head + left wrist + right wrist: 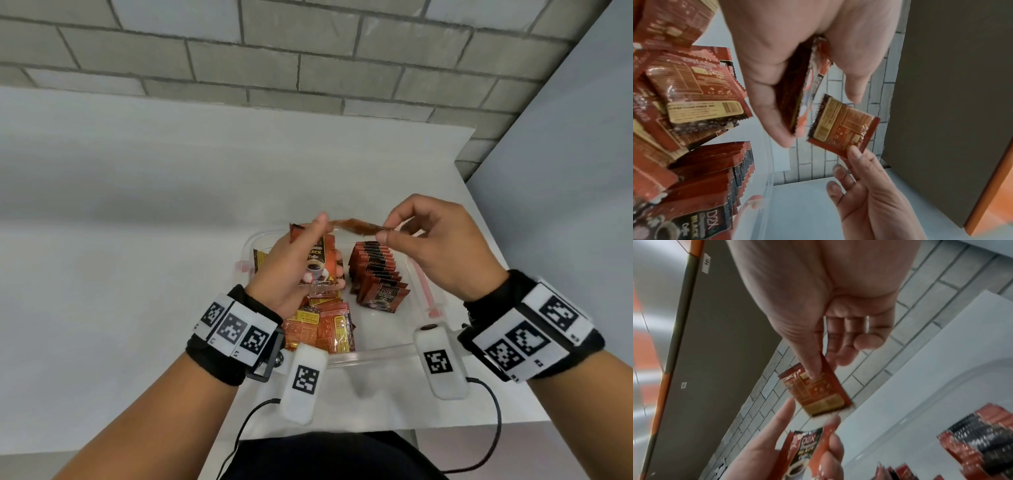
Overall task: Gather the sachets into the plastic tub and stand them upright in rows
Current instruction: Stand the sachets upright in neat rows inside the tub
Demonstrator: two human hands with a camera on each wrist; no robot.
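Observation:
A clear plastic tub [376, 353] sits on the white table. Inside it, a row of red-and-black sachets [376, 274] stands upright on the right, and a loose pile of sachets [318, 325] lies at the front left. My left hand [318, 253] grips a small stack of sachets [317, 263] above the tub's left side. My right hand [387, 229] pinches a single sachet [356, 226] between thumb and forefinger, its far edge close to my left thumb. In the wrist views the single sachet [842, 126] [818, 392] shows its printed back beside the held stack [797, 91] [805, 451].
The white table [137, 240] stretches left and back to a grey brick wall [308, 51]. Its right edge runs close to the tub, beside a grey panel [565, 171]. Pink latches [424, 287] sit on the tub's sides. Black cables [493, 428] hang at the near edge.

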